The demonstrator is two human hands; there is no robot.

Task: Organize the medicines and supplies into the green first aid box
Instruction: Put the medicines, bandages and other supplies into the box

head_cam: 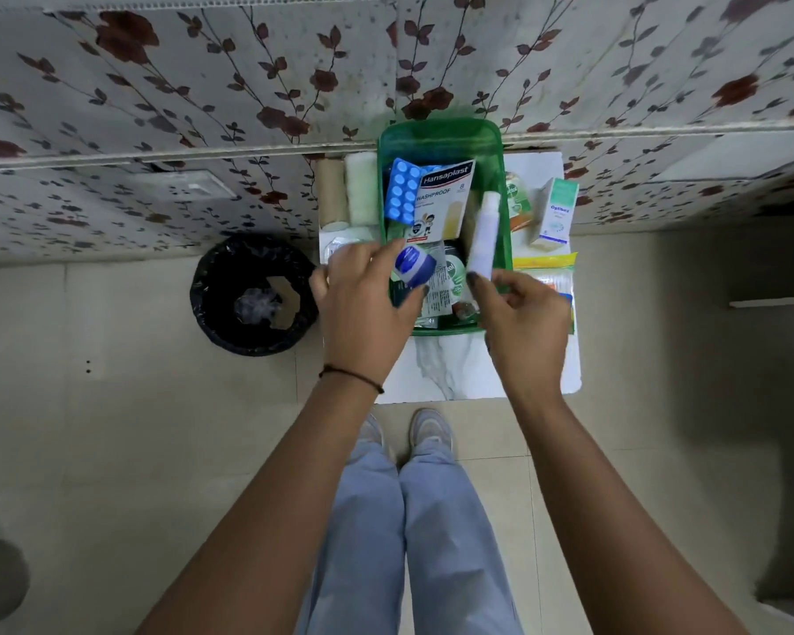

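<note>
So this is mid-packing: the green first aid box point(500, 144) sits at the far edge of the small white tabletop point(454, 373) and it's already pretty full, with a blue blister pack point(402, 190) and a Hansaplast plaster box point(445, 199) standing in the far half and some sachets in the near half. Both hands are loaded right over the box. The left hand point(363, 313) has its grip wrapped around a small blue-lidded jar point(414, 268), hovering above the near left corner of the box. The right hand point(523, 313) is pinching the bottom end of a white tube point(484, 236) between fingertips, tube standing almost upright along the box's right wall. Looks to me like the step is slotting these 2 in. Next move probably needs finding gaps: tube down the right side, jar into the near corner without crushing the sachets. Still left outside: 2 bandage rolls point(347, 190) by the left edge, and the Optibex carton point(555, 213) plus a yellow packet point(544, 261) on the right.
</note>
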